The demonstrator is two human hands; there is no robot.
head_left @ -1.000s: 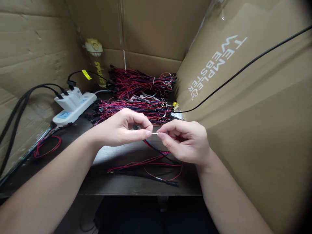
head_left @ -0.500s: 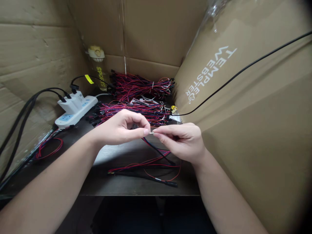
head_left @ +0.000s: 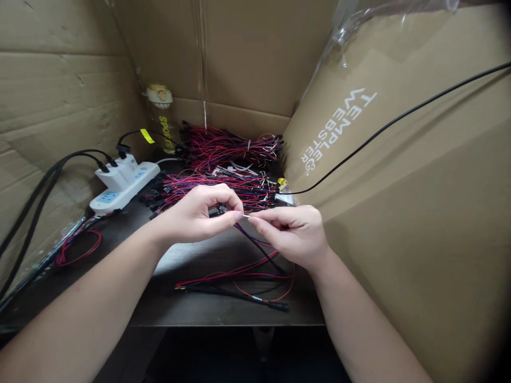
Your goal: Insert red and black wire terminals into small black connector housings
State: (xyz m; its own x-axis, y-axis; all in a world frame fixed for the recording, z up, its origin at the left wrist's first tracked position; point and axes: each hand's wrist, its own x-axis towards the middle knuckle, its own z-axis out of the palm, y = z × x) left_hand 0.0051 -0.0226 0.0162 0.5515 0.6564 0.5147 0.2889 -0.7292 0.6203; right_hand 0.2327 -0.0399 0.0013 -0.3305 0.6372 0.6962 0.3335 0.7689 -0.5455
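Thin white piece (head_left: 246, 215): we observe it above the counter (head_left: 159, 307), its left end pinched in the fingers of the left hand (head_left: 197, 215), its right end in those of the right hand (head_left: 297, 231). On the far side we record a tied wire bundle (head_left: 217, 148).

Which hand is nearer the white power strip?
Left. The left hand is in front and to the right of the power strip, not touching it; the right hand is farther right, beyond the left one.
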